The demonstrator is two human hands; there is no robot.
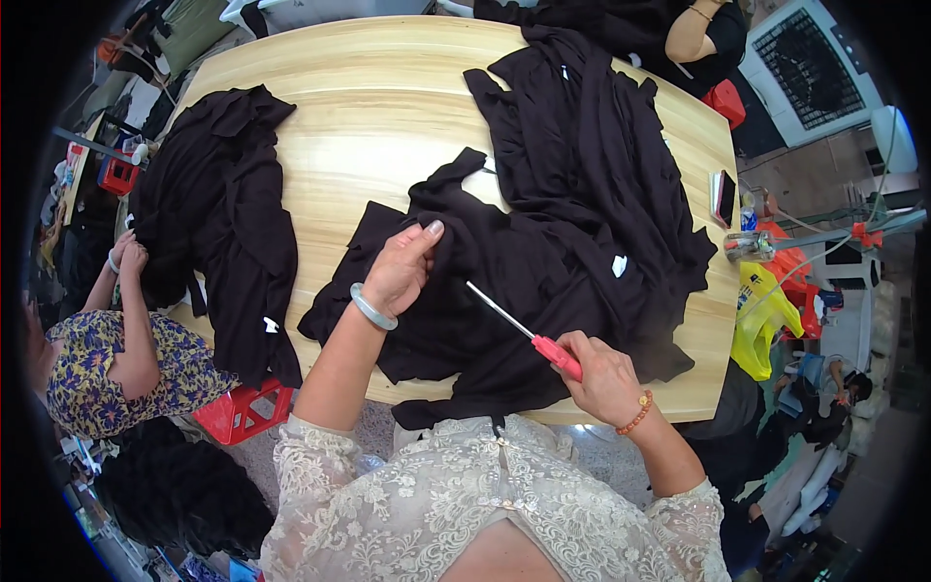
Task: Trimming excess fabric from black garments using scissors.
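Observation:
A black garment (pixel 504 257) lies spread in loose folds on the wooden table (pixel 378 87) in front of me. My left hand (pixel 400 267) has thumb and fingertips pinched together on its cloth. In my right hand (pixel 603 376) is a screwdriver-like tool (pixel 514 323) with a pink-red handle and a straight metal shaft. Its tip points up and left, over the dark cloth near my left hand; whether it touches the fabric I cannot tell. A small white tag (pixel 619 265) shows on the cloth to the right.
More black garments (pixel 587 126) are heaped at the far right, and others (pixel 218 213) at the left. A person in a flowered top (pixel 136 359) handles the left pile. Another person's arm (pixel 690 39) shows at the far edge. A phone (pixel 723 199) and yellow bag (pixel 761 320) are at right.

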